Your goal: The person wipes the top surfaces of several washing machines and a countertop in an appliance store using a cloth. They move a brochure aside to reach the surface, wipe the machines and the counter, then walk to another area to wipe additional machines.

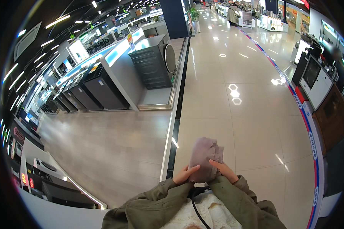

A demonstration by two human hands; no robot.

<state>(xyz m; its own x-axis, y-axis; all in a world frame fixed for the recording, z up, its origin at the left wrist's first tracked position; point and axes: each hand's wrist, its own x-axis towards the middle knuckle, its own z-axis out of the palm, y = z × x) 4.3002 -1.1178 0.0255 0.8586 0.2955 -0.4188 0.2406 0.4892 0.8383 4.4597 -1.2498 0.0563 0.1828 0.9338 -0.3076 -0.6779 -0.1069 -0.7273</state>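
A folded piece of greyish-mauve cloth (205, 154) is held up in front of my body, over the tiled floor. It forms a thick soft pad, with layered edges showing on its right side. My left hand (185, 174) grips its lower left, thumb lying across the front. At the lower right, my right hand (224, 170) holds it the same way, thumb pressed on the face. The other fingers of both hands are mostly hidden behind the cloth. Olive-green sleeves cover both forearms.
A grey front-loading washing machine (151, 63) stands on a low platform ahead left, beside dark upright appliances (105, 86). A white counter (65, 206) is at lower left. Cabinets (321, 86) line the right, behind a striped floor band (309, 131). Far ahead is another person (232, 14).
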